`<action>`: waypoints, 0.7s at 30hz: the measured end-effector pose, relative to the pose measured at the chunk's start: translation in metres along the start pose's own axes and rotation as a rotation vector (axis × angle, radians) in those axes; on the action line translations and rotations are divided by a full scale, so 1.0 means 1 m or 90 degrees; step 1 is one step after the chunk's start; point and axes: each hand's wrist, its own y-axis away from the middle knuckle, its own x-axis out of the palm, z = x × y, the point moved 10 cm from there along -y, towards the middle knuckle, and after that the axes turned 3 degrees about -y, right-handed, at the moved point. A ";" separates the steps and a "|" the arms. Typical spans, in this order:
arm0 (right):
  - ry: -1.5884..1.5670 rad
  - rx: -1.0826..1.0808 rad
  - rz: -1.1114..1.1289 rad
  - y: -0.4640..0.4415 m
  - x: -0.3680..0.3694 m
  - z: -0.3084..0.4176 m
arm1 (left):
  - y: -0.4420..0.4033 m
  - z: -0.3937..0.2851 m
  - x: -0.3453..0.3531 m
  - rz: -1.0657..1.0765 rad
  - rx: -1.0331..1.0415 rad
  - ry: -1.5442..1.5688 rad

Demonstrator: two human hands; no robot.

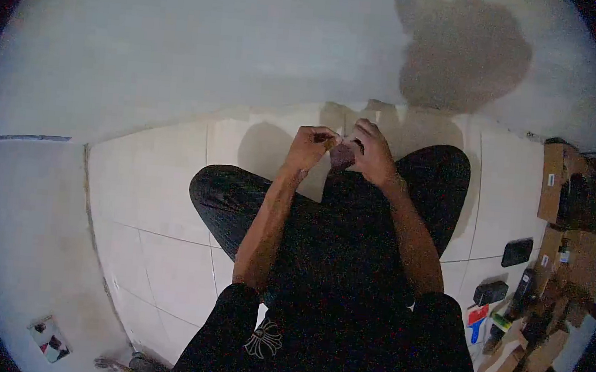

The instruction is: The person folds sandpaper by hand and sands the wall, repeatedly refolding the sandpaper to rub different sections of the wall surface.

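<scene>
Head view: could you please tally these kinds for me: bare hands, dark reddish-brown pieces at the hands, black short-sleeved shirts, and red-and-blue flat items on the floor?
Bare hands: 2 (left hand, right hand)
Dark reddish-brown piece: 1
Black short-sleeved shirt: 1
Red-and-blue flat item: 1
Total: 5

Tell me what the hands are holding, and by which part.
The left hand and right hand appear to pinch a small dark reddish piece near its far end; what it is cannot be told.
</scene>
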 end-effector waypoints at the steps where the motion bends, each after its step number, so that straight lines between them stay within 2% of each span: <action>1: 0.021 0.006 0.016 0.000 0.001 0.001 | 0.001 0.000 -0.001 0.002 -0.017 0.006; 3: 0.041 0.011 0.033 -0.003 0.000 0.005 | 0.001 -0.007 -0.002 -0.007 0.025 0.008; 5: -0.082 0.128 0.069 -0.007 0.002 -0.010 | -0.001 -0.013 0.000 -0.013 0.068 0.012; 6: -0.081 0.127 0.068 -0.008 0.001 -0.008 | 0.000 -0.022 -0.002 -0.042 0.089 0.041; 8: -0.188 0.154 -0.024 -0.008 -0.013 -0.010 | 0.002 -0.031 -0.005 -0.070 0.112 0.071; 9: -0.187 0.152 -0.027 -0.007 -0.010 -0.016 | 0.001 -0.033 -0.006 -0.074 0.128 0.069; 11: -0.301 0.244 -0.043 0.000 0.001 -0.047 | 0.001 -0.037 -0.007 -0.077 0.147 0.066; 12: -0.301 0.241 -0.046 -0.001 -0.002 -0.044 | 0.001 -0.034 -0.008 -0.076 0.126 0.095; 14: -0.431 0.290 -0.116 0.001 -0.010 -0.045 | 0.000 -0.031 -0.009 -0.076 0.107 0.123; 17: -0.358 0.291 -0.107 0.003 -0.019 -0.050 | 0.001 -0.027 -0.014 -0.103 0.093 0.131; 18: -0.359 0.292 -0.109 0.002 -0.022 -0.048 | 0.003 -0.025 -0.017 -0.124 0.052 0.175; 19: -0.354 0.304 -0.143 0.004 -0.029 -0.049 | 0.006 -0.021 -0.019 -0.145 0.009 0.218; 21: -0.349 0.316 -0.179 0.007 -0.033 -0.055 | 0.005 -0.021 -0.018 -0.127 0.013 0.226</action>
